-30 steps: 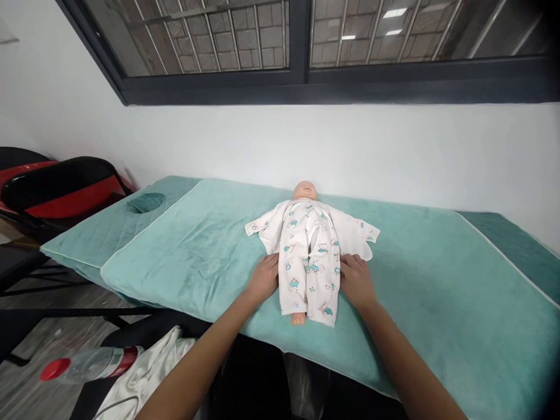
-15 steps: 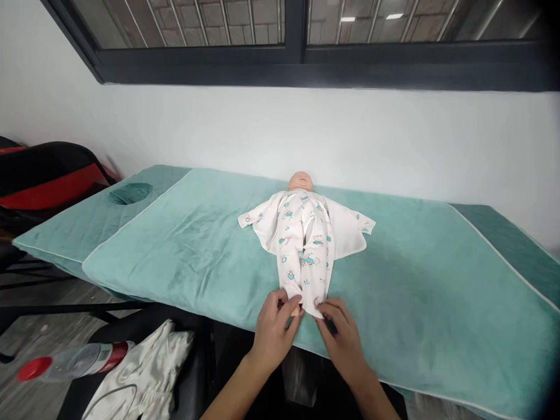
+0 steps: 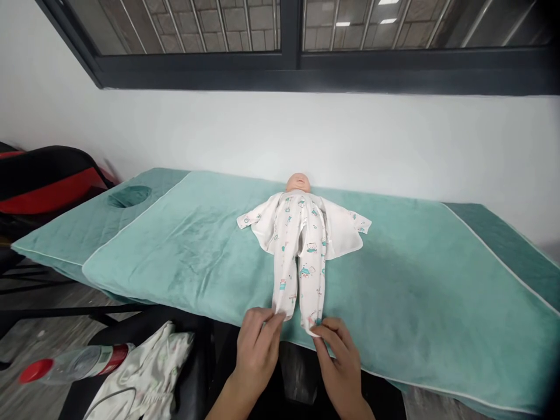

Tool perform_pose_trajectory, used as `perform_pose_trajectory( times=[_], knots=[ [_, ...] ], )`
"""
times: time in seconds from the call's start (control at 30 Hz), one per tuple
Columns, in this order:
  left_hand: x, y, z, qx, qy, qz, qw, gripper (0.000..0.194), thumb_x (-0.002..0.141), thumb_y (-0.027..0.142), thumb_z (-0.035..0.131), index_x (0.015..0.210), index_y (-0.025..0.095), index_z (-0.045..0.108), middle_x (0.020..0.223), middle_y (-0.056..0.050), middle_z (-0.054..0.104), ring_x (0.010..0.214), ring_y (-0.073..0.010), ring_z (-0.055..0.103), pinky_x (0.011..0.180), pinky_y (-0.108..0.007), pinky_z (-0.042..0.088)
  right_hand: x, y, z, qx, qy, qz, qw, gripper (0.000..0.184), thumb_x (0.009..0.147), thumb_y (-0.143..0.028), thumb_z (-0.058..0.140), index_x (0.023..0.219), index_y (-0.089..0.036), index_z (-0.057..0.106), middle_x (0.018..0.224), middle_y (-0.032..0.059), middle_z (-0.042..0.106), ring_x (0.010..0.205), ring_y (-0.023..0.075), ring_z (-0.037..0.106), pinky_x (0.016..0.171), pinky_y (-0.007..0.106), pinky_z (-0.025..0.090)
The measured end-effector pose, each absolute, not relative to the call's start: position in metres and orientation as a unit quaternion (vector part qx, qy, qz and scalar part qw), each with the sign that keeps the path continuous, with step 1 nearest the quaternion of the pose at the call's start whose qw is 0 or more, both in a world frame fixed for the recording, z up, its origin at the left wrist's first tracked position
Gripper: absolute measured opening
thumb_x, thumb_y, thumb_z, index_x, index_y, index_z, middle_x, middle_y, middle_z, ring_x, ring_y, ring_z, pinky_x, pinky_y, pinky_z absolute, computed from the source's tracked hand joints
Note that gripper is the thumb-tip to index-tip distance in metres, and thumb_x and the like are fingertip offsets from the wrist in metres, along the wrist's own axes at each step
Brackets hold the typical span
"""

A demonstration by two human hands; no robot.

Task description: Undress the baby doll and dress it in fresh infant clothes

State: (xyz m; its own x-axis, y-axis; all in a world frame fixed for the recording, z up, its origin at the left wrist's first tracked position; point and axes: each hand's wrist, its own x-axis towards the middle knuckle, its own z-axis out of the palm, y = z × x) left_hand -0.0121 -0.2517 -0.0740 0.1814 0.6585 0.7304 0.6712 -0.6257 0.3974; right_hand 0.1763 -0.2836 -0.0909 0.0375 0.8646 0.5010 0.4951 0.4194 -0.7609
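Observation:
A baby doll [image 3: 298, 182] lies on its back on the green padded bed, its head toward the wall. White printed baby trousers [image 3: 306, 256] stretch from its chest toward me, over a white baby top [image 3: 343, 230] with the sleeves spread wide. My left hand [image 3: 258, 344] pinches the end of the left trouser leg at the bed's front edge. With thumb and fingers, my right hand [image 3: 339, 356] grips the cuff of the right leg. The doll's feet are out of sight.
The green bed [image 3: 415, 280] runs along the wall under a barred window. A black chair at lower left bears folded printed clothing [image 3: 144, 373] and a plastic bottle [image 3: 83, 363] with a red cap. A red and black chair [image 3: 48, 186] stands far left.
Both trouser legs are drawn out longer toward me, with a gap between them. My left hand has moved left and nearer me, my right hand slightly nearer. The doll's feet no longer show.

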Motion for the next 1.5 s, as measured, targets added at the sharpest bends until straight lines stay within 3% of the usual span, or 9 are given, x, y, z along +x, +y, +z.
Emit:
perform_pose_trajectory(
  times=[0.17,0.3,0.5,0.73,0.9,1.03,1.2,1.37,1.5],
  knots=[
    [-0.024,-0.26,-0.087,-0.74,-0.471,-0.478,-0.03,0.033,0.085,-0.002,0.057,0.11,0.018,0.062,0.096,-0.007,0.058,0.088,-0.0169,0.058,0.076,-0.03,0.05,0.174,-0.286,-0.087,-0.506,-0.668,0.172,0.518,0.024,0.094,-0.009,0.05,0.105,-0.026,0.064,0.096,0.0054,0.058,0.083,0.016,0.061,0.062,0.025,0.05],
    [-0.022,-0.265,-0.092,-0.762,-0.46,-0.451,-0.067,0.032,0.087,0.0,0.055,0.113,0.018,0.06,0.096,-0.007,0.06,0.087,-0.0173,0.058,0.075,-0.031,0.049,0.176,-0.279,-0.081,-0.49,-0.719,0.171,0.462,0.025,0.093,-0.008,0.05,0.106,-0.025,0.064,0.095,0.006,0.059,0.084,0.0174,0.061,0.07,0.029,0.052],
    [-0.026,-0.252,-0.081,-0.774,-0.419,-0.463,-0.108,0.014,0.088,0.007,0.052,0.08,0.019,0.051,0.069,-0.001,0.052,0.068,-0.0151,0.049,0.063,-0.03,0.038,0.185,-0.271,-0.067,-0.454,-0.786,0.19,0.373,0.009,0.092,-0.017,0.058,0.096,-0.023,0.063,0.092,0.0054,0.061,0.087,0.0196,0.061,0.076,0.035,0.051],
    [-0.017,-0.133,-0.04,-0.707,-0.442,-0.521,-0.182,0.014,0.095,0.022,0.049,0.084,0.02,0.058,0.081,-0.002,0.06,0.078,-0.015,0.056,0.072,-0.029,0.045,0.204,-0.173,-0.012,-0.478,-0.722,0.207,0.456,0.009,0.095,-0.027,0.055,0.098,-0.023,0.063,0.098,0.0049,0.065,0.091,0.0178,0.061,0.081,0.032,0.05],
    [-0.032,-0.013,-0.043,-0.69,-0.541,-0.472,-0.09,0.022,0.091,0.025,0.052,0.109,0.019,0.061,0.105,-0.009,0.063,0.103,-0.0227,0.056,0.089,-0.036,0.046,0.231,-0.05,-0.01,-0.584,-0.657,0.134,0.457,0.027,0.092,-0.038,0.052,0.112,-0.021,0.06,0.111,0.0088,0.064,0.101,0.0217,0.059,0.084,0.035,0.049],
    [-0.056,0.021,-0.071,-0.633,-0.616,-0.461,-0.084,0.023,0.091,0.034,0.051,0.103,0.018,0.062,0.098,-0.009,0.063,0.096,-0.0236,0.058,0.089,-0.038,0.045,0.268,-0.012,-0.045,-0.774,-0.547,0.0,0.318,0.036,0.092,-0.045,0.049,0.111,-0.017,0.059,0.116,0.015,0.061,0.106,0.027,0.056,0.087,0.039,0.043],
    [-0.064,0.014,-0.085,-0.593,-0.684,-0.414,-0.096,0.032,0.092,0.048,0.05,0.104,0.021,0.062,0.098,-0.008,0.064,0.088,-0.023,0.06,0.076,-0.035,0.046,0.293,-0.023,-0.067,-0.839,-0.499,0.012,0.216,0.048,0.092,-0.061,0.042,0.105,-0.019,0.061,0.108,0.0138,0.064,0.093,0.0267,0.06,0.074,0.036,0.042],
    [-0.059,0.017,-0.087,-0.641,-0.67,-0.375,-0.004,0.028,0.088,0.042,0.058,0.099,0.018,0.065,0.114,-0.013,0.056,0.11,-0.0301,0.052,0.094,-0.042,0.045,0.294,-0.029,-0.06,-0.855,-0.491,0.074,0.15,0.045,0.087,-0.062,0.048,0.1,-0.021,0.063,0.1,0.0123,0.067,0.087,0.0276,0.062,0.069,0.036,0.042],
    [-0.06,0.02,-0.09,-0.65,-0.671,-0.357,0.022,0.029,0.085,0.038,0.06,0.103,0.016,0.065,0.114,-0.014,0.054,0.11,-0.0324,0.05,0.098,-0.046,0.043,0.302,-0.027,-0.065,-0.847,-0.5,0.077,0.161,0.041,0.085,-0.058,0.052,0.096,-0.02,0.065,0.102,0.0127,0.068,0.091,0.028,0.062,0.07,0.036,0.042]
  ],
)
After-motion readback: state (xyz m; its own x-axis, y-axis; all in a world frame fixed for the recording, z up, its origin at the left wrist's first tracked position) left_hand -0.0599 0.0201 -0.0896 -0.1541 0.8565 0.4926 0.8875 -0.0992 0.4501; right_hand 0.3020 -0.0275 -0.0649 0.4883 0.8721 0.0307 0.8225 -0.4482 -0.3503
